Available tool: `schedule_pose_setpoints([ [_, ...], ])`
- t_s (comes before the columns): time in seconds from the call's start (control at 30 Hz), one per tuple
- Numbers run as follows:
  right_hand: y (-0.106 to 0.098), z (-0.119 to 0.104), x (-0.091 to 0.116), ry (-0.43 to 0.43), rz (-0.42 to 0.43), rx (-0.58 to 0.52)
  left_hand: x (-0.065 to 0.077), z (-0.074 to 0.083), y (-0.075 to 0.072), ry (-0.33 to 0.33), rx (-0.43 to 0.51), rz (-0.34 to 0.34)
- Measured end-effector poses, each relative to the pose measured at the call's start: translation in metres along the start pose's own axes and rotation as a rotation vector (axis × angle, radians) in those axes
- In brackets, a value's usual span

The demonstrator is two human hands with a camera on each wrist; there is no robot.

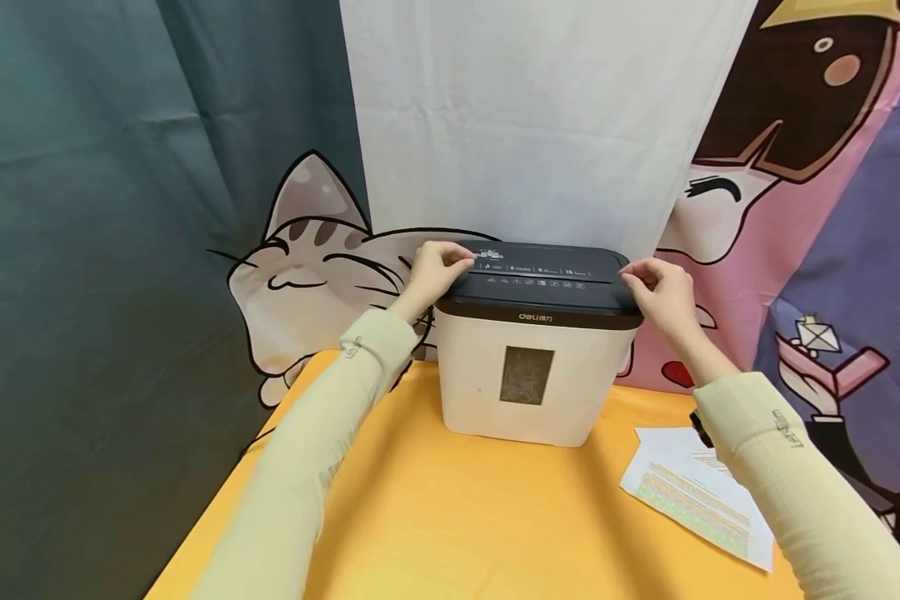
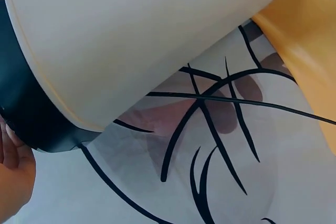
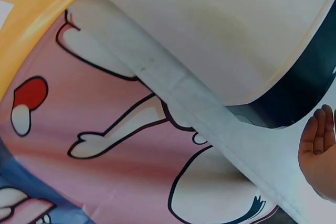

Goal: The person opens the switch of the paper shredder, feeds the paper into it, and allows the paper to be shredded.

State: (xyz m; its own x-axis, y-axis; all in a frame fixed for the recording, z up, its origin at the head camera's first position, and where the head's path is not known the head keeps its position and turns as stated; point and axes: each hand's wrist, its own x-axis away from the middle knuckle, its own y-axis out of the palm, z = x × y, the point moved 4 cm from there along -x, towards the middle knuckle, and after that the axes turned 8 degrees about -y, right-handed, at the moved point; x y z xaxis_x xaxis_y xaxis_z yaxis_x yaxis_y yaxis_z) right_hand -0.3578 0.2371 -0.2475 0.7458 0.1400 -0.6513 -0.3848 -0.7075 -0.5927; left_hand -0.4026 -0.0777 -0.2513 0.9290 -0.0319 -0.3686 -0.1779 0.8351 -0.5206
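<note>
Head view: a boxy white plastic paper shredder (image 1: 468, 375) with a black lid (image 1: 540, 301) stands on the yellow cloth-covered surface (image 1: 457, 508), left hand (image 1: 437, 271) at its ten o'clock, right hand (image 1: 667, 297) at two, fingers bent; whether they grip, I cannot tell. Left wrist view: fingers by the lid's edge, eight o'clock. Right wrist view: likewise, four.

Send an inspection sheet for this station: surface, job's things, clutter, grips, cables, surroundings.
Surface: yellow-covered table.
Job's things: white shredder, upright, dark slotted lid on top.
Clutter: printed paper lying to the right of the shredder.
Grips: left grip and right grip at opposite ends of the lid; whether they clasp it can't be told.
Cables: one thin black cable on the shredder's left side; ends not shown.
Surroundings: cartoon-printed backdrop behind.
</note>
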Motion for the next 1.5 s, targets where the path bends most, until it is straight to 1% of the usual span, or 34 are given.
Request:
schedule_pose_setpoints([
  [0.1,-0.003,0.000,0.007,-0.019,0.031,-0.027,0.009,-0.002,-0.006,0.021,0.051,0.037],
  [0.2,-0.006,0.002,0.014,-0.026,0.066,-0.052,0.019,-0.005,-0.011,0.049,0.126,0.081],
  [0.27,-0.010,0.006,0.019,-0.019,0.095,-0.077,0.027,-0.007,-0.012,0.062,0.171,0.098],
  [0.33,-0.015,0.010,0.024,-0.011,0.123,-0.105,0.034,-0.009,-0.010,0.070,0.213,0.096],
  [0.5,-0.024,0.023,0.041,0.049,0.186,-0.177,0.054,-0.015,-0.001,0.077,0.300,0.084],
  [0.63,-0.029,0.033,0.060,0.101,0.239,-0.180,0.069,-0.019,0.011,0.078,0.341,0.081],
  [0.7,-0.029,0.039,0.071,0.127,0.252,-0.169,0.077,-0.023,0.019,0.076,0.367,0.073],
  [0.73,-0.029,0.044,0.077,0.140,0.255,-0.162,0.081,-0.025,0.024,0.071,0.386,0.066],
  [0.9,-0.033,0.062,0.105,0.201,0.281,-0.164,0.108,-0.025,0.037,0.012,0.456,0.021],
  [0.97,-0.035,0.070,0.115,0.231,0.289,-0.173,0.116,-0.029,0.043,-0.008,0.463,-0.012],
  [1.0,-0.037,0.074,0.121,0.242,0.290,-0.184,0.119,-0.035,0.049,-0.011,0.471,-0.034],
  [1.03,-0.038,0.078,0.126,0.257,0.295,-0.196,0.120,-0.042,0.054,-0.014,0.477,-0.069],
  [1.1,-0.043,0.088,0.137,0.300,0.303,-0.208,0.124,-0.056,0.065,-0.026,0.473,-0.153],
  [1.17,-0.048,0.096,0.149,0.339,0.311,-0.216,0.129,-0.068,0.076,-0.035,0.471,-0.255],
  [1.23,-0.055,0.102,0.160,0.368,0.323,-0.221,0.136,-0.075,0.084,-0.035,0.450,-0.351],
  [1.3,-0.062,0.105,0.171,0.404,0.327,-0.230,0.144,-0.081,0.093,-0.041,0.419,-0.433],
  [1.33,-0.065,0.107,0.177,0.415,0.330,-0.245,0.148,-0.083,0.098,-0.044,0.415,-0.468],
  [1.37,-0.067,0.111,0.183,0.425,0.337,-0.288,0.152,-0.086,0.103,-0.054,0.395,-0.492],
  [1.43,-0.071,0.128,0.198,0.445,0.347,-0.367,0.159,-0.092,0.112,-0.074,0.369,-0.526],
  [1.47,-0.071,0.143,0.207,0.462,0.352,-0.415,0.163,-0.094,0.117,-0.091,0.360,-0.536],
  [1.5,-0.071,0.163,0.217,0.474,0.339,-0.429,0.166,-0.097,0.122,-0.099,0.361,-0.543],
])
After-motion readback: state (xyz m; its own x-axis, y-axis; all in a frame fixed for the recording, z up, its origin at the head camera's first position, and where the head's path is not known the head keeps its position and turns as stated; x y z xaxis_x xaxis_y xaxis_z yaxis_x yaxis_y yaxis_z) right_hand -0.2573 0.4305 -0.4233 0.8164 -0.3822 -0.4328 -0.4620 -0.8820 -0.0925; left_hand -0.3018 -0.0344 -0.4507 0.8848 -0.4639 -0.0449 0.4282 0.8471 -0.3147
